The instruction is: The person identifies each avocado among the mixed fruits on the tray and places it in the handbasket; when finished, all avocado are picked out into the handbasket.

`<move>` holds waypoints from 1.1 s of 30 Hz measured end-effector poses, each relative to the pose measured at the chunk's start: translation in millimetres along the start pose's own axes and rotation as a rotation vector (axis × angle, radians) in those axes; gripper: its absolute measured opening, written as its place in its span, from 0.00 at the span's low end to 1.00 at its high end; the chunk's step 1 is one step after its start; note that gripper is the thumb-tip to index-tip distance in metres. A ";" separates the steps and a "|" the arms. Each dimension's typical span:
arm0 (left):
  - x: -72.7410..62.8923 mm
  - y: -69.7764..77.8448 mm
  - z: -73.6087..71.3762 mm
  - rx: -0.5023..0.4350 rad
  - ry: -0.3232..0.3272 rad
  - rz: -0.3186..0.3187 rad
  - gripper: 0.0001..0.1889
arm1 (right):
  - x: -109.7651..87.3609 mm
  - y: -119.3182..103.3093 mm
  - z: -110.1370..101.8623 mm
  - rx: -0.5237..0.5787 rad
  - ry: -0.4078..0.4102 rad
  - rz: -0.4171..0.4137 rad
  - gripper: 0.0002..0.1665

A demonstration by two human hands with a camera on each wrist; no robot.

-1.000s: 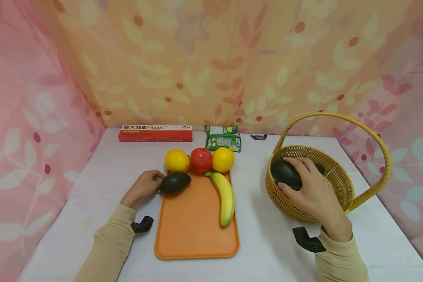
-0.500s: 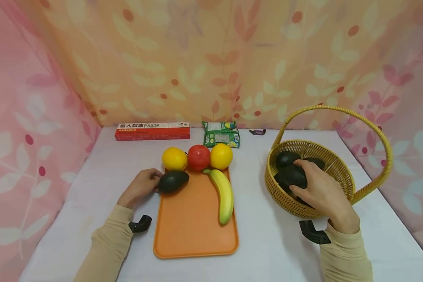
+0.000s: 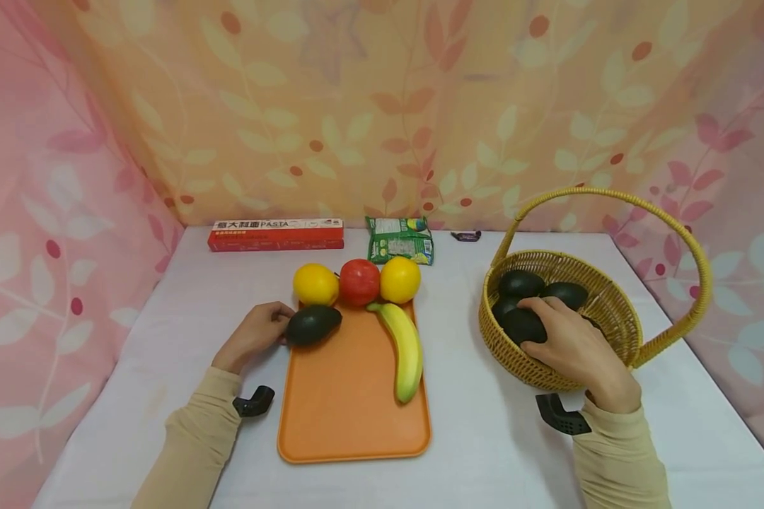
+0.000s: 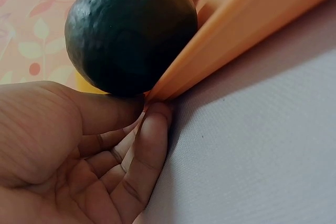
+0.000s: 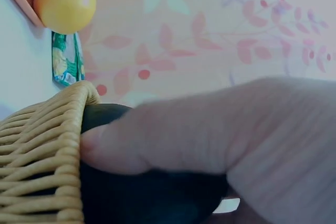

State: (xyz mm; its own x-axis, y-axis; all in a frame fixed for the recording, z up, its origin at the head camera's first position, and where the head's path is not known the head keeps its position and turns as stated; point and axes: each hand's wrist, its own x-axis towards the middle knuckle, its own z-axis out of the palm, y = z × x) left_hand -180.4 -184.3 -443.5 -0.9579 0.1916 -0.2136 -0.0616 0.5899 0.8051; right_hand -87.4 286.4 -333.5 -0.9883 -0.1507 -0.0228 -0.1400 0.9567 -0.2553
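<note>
My left hand (image 3: 259, 332) pinches the left rim of an orange tray (image 3: 354, 417) between thumb and fingers, plainly seen in the left wrist view. Just beside those fingertips lies a dark green avocado (image 3: 314, 325) on the tray. A banana (image 3: 404, 357) lies along the tray's right side. Over in the wicker basket (image 3: 617, 300) my right hand (image 3: 576, 339) holds an avocado (image 3: 523, 326) from above, thumb on its near side. Other avocados, such as the one at the back (image 3: 522, 283), rest around it in the basket. The far fingers are partly hidden.
Two yellow fruits (image 3: 316, 284) with a red one (image 3: 359, 282) between them line the tray's far end. Behind are a pasta box (image 3: 276, 235), a green snack packet (image 3: 399, 240) and a small dark wrapper (image 3: 465, 236). The basket's tall handle (image 3: 697, 268) arches over its right side.
My right hand has lowered the avocado deeper into the basket, uncovering other avocados behind it. The left hand stays at the tray's rim. The head view has shifted slightly.
</note>
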 end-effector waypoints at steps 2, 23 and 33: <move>-0.1 -0.1 0.1 0.003 0.004 0.000 0.14 | 1.3 0.4 2.1 -0.007 -0.009 -0.007 0.37; 0.5 -2.5 0.4 0.018 0.007 -0.018 0.14 | 3.1 -3.7 6.3 -0.072 -0.017 -0.029 0.26; 2.0 -3.1 -0.5 0.005 0.003 0.002 0.13 | -4.4 -13.6 1.4 -0.108 0.061 -0.016 0.29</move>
State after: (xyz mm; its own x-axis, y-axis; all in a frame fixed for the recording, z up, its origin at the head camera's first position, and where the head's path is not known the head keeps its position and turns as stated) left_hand -182.3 -186.2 -446.1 -0.9588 0.1910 -0.2103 -0.0578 0.5937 0.8026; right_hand -81.1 273.7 -331.3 -0.9873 -0.1539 0.0405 -0.1583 0.9760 -0.1493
